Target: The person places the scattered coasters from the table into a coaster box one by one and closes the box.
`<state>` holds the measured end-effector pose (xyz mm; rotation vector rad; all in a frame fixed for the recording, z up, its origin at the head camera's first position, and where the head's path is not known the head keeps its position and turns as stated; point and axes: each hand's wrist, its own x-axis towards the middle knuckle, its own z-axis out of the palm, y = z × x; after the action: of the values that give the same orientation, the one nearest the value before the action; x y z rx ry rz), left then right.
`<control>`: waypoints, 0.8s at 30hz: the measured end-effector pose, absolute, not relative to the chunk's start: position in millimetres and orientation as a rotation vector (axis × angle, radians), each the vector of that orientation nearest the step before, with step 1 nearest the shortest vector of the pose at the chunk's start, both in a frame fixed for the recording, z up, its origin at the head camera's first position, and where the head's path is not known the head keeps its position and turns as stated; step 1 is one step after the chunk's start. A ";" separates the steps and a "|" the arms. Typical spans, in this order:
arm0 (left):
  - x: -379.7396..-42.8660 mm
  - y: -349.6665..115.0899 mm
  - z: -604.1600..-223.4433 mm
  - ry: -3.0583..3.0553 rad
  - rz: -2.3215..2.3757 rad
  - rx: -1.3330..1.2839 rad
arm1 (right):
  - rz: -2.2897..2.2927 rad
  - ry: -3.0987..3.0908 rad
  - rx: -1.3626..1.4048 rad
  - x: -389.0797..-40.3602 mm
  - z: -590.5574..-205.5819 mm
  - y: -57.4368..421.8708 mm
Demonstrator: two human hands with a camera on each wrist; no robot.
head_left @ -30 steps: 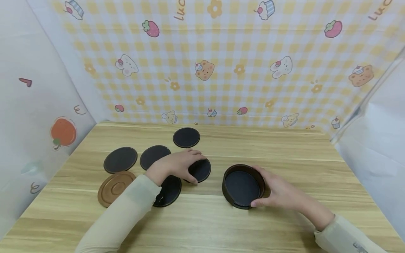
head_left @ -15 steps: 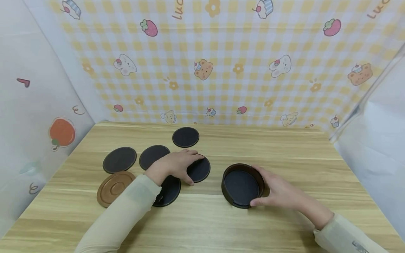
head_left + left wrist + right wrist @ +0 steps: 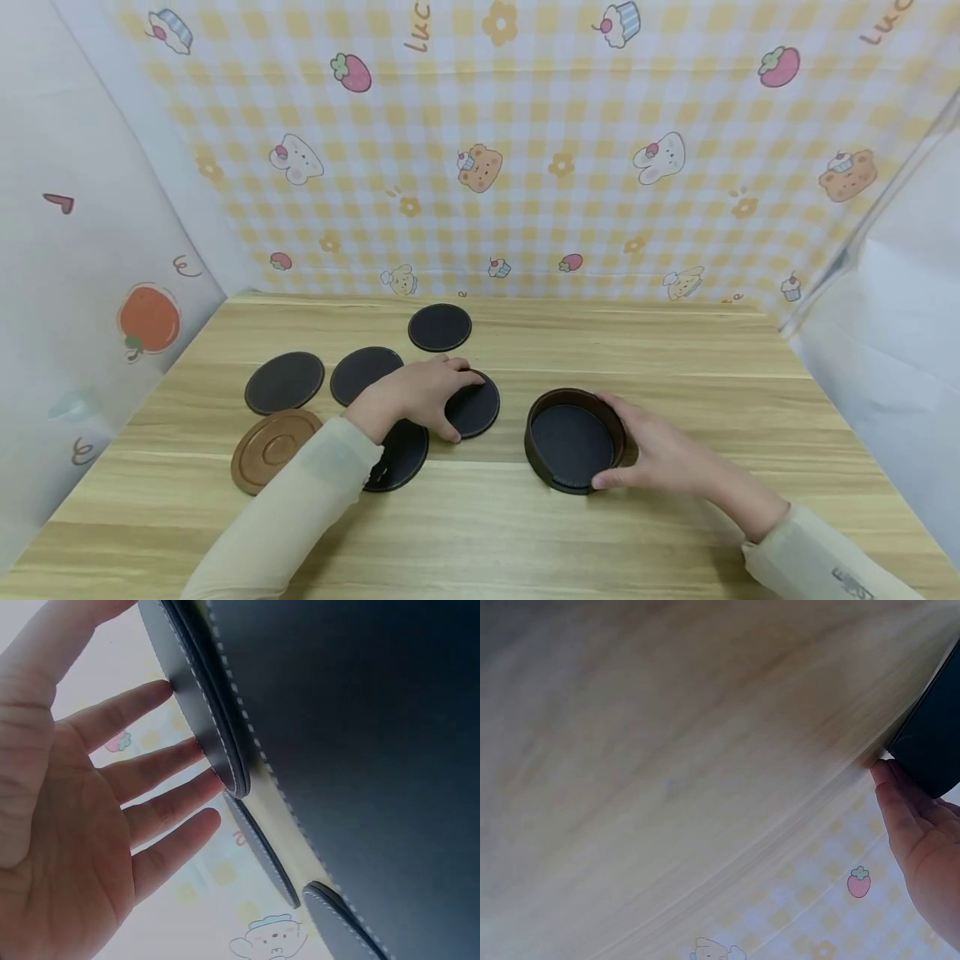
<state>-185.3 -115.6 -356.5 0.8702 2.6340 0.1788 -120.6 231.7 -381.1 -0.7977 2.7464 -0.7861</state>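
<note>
My left hand [image 3: 420, 393] spans a round black coaster [image 3: 477, 408], thumb at its near edge and fingers at its far edge. In the left wrist view, the fingertips of the left hand [image 3: 82, 810] meet the stitched rim of that coaster [image 3: 196, 697]. To the right, my right hand [image 3: 663, 454] grips the side of a round dark coaster holder [image 3: 531, 450], thumb in front and fingers behind. A dark disc [image 3: 572, 446] lies flat inside the holder. The right wrist view catches only the holder's outer wall [image 3: 934, 727] beside the fingers.
Several black coasters lie left of the holder: one at the back [image 3: 440, 327], one at far left [image 3: 285, 382], one [image 3: 366, 371] behind the left wrist. Another [image 3: 405, 454] is partly hidden by the left sleeve. A brown ringed disc [image 3: 273, 450] lies left of that sleeve.
The left thumb and fingers have drawn slightly left along the coaster's edges. The holder and right hand stay in place; the head view shifts a little.
</note>
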 end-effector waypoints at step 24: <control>-172.9 -96.4 -335.3 2.634 0.229 1.006 | -0.781 2.727 -0.781 -120.5 -380.7 232.0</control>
<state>-172.9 -96.4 -335.3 1.0061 2.6340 0.2289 -120.5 232.0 -380.7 -0.7807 2.7268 -0.7812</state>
